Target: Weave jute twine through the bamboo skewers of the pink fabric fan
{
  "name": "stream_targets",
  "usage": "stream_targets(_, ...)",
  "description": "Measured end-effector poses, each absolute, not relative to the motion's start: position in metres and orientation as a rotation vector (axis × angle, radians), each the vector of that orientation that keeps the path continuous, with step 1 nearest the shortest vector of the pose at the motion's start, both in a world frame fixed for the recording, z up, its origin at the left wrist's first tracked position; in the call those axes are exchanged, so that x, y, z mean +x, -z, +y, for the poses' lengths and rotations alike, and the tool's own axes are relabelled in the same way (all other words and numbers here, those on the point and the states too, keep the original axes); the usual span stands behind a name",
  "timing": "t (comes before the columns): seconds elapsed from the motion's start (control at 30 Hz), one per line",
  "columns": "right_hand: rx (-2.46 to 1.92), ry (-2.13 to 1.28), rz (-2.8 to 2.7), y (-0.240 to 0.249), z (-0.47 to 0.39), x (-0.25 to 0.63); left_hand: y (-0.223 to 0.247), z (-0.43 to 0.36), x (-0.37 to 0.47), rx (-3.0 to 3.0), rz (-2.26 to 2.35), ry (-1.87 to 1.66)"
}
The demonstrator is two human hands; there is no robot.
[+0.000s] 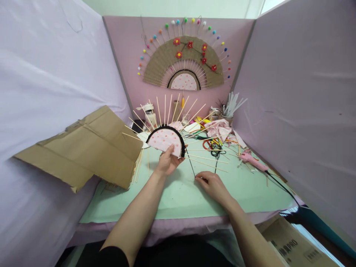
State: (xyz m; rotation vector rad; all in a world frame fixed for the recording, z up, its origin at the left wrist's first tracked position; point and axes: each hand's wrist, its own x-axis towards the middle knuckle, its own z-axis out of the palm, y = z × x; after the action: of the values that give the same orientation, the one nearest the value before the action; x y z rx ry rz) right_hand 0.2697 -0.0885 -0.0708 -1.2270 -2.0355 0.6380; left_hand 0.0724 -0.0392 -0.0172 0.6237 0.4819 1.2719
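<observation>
Black cloth sleeve point(115, 256) sits closest; the left hand point(167, 161) pinches the pink dotted cloth half-circle point(163, 138) with pale wooden sticks point(165, 111), above the light green table point(178, 202); the right hand point(210, 185) pinches thin black cord point(190, 163) (best kept snug, pulled softly).

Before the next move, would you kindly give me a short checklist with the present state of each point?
1. Half-disc held by the left hand: ok, thumb on the dotted face.
2. Cord pinched by the right hand: ok, at the fingertips.
3. Cord straight between half-disc and right hand: ok, no slack shows.
4. Coil free of tangles: not ok, it lies in a loose heap on the table.
5. Sticks clear of the cardboard: cannot tell, they overlap in this view.
6. Glue gun hot: cannot tell by sight.
</observation>
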Motion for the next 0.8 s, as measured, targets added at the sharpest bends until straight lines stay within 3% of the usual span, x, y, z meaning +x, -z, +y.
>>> stream_targets(0.33,-1.135,-0.768,-2.112,0.065,-0.097,0.257,0.02,-0.039,0.071,0.687,0.441,-1.233)
stream_targets(0.8,-1.427,-0.865,-1.591,0.036,-0.091,0.354,0.02,-0.038,0.074,0.67,0.51,-1.277)
